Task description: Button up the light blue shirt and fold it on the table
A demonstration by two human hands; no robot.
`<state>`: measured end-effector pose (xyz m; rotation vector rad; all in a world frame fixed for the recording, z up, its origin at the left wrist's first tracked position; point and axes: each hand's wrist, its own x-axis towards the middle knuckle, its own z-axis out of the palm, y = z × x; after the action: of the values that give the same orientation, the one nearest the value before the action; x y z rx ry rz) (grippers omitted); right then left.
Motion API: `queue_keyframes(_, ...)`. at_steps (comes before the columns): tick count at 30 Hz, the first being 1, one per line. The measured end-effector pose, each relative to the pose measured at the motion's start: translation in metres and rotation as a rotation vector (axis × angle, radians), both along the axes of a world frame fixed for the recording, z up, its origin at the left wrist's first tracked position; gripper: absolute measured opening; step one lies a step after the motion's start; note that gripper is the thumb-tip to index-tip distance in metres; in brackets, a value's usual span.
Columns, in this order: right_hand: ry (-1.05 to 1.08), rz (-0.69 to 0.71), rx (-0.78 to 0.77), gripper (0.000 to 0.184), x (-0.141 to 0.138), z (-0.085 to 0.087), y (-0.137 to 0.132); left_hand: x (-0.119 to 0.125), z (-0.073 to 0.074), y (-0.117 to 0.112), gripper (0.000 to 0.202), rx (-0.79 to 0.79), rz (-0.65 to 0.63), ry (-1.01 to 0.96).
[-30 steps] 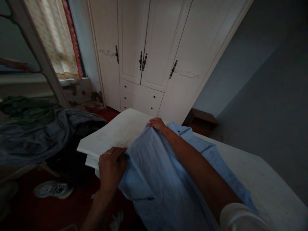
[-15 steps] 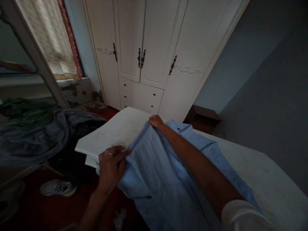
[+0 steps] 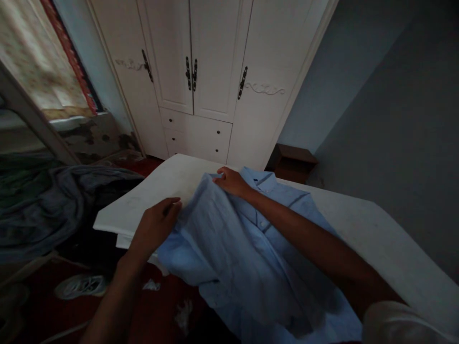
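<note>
A light blue button-up shirt (image 3: pixel 222 248) lies over the white board, one side folded across its front and its lower part hanging off the near edge. My right hand (image 3: pixel 233 181) rests at the top of the folded part, near the collar (image 3: pixel 260 179), with thumb and forefinger apart. Just left of the shirt's folded edge is my left hand (image 3: pixel 156 224). Its fingers are loosely curved, thumb and forefinger tips close to each other, and no cloth shows between them.
The white padded board (image 3: pixel 143 196) extends left and right under the shirt. Behind it stands a white wardrobe (image 3: pixel 211 62), with a brown box-like stand (image 3: pixel 296 157) to its right. Dark clothes (image 3: pixel 57 205) are heaped at left; a shoe (image 3: pixel 81 286) sits on the red floor.
Both hands have loosened from the shirt's folded edge, which they pinched before. The left hand has drawn slightly away from the cloth. The folded layer lies further left, uncovering more of the button front.
</note>
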<state>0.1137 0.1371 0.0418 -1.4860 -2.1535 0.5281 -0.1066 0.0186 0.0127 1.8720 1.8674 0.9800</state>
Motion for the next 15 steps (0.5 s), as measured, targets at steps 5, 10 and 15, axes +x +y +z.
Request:
queue_keyframes(5, 0.301, 0.099, -0.124, 0.033, 0.069, 0.004, -0.071, -0.009, 0.008, 0.026, 0.040, -0.142, -0.088, 0.078)
queue_keyframes(10, 0.502, -0.012, -0.180, 0.031, 0.133, 0.000, -0.178, -0.006, 0.012, 0.043, 0.037, -0.239, -0.174, 0.111)
queue_keyframes(15, 0.226, -0.231, -0.052, 0.027, 0.164, -0.017, -0.265, 0.002, 0.018, 0.048, 0.038, -0.356, -0.149, 0.039)
